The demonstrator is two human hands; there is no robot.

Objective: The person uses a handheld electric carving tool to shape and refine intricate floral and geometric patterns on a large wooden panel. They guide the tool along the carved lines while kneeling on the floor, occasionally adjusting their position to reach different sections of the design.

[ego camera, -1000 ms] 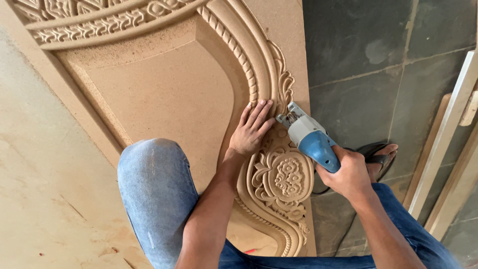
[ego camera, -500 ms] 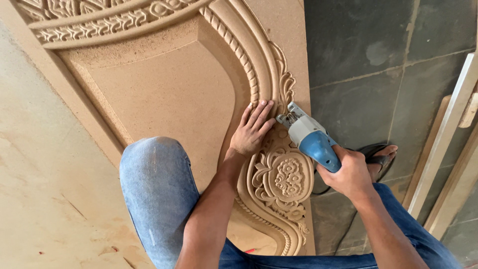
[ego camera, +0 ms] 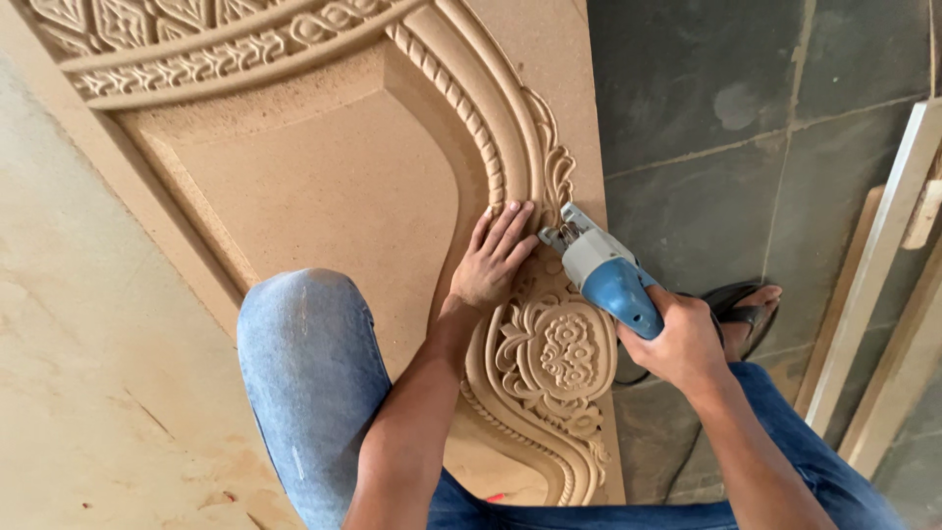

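Gripping the blue and grey power tool (ego camera: 603, 278), my right hand (ego camera: 680, 342) has its fingers clenched around the blue body, with the metal tip angled up and to the left. That tip sits against the curved carved border of the wooden panel (ego camera: 314, 196), just beside my left fingertips. My left hand (ego camera: 494, 263) lies flat and released on the carving, fingers spread and pointing up toward the rope-like ridge; it holds nothing and only presses on the wood. Below both hands I see a round flower carving (ego camera: 564, 351) framed by leafy scrolls, and the rope pattern runs on down toward the panel's lower edge. The panel is pale brown, with a smooth sunken field in the middle and a band of ornament across the top. My knee in blue jeans (ego camera: 309, 363) rests on the panel to the left of my left forearm. To the right lies a dark tiled floor (ego camera: 746, 128), where a foot in a dark sandal (ego camera: 748, 302) shows just behind my right hand. Pale wooden strips (ego camera: 868, 285) lean at the far right edge.
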